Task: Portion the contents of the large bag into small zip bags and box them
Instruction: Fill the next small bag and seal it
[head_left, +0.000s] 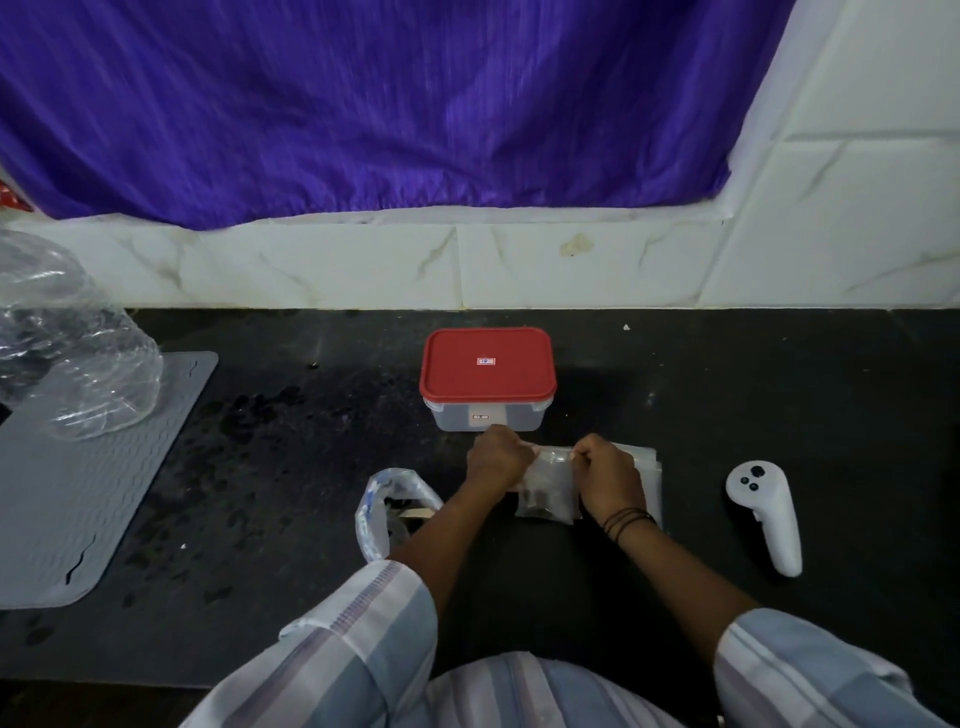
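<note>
pinching the small zip bag (551, 486) top, left hand (500, 457) at 9 o'clock, right hand (608, 467) at 3; an uneven press may leave the seal gapped and spill contents.

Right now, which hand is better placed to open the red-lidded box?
Left hand, probably: it sits right beside the box, while the right hand is farther out; both pinch the small zip bag.

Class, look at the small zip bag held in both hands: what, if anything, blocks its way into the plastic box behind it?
The red lid is on the box, covering its opening. The left hand and right hand pinch the small zip bag just in front; nothing lies between.
</note>
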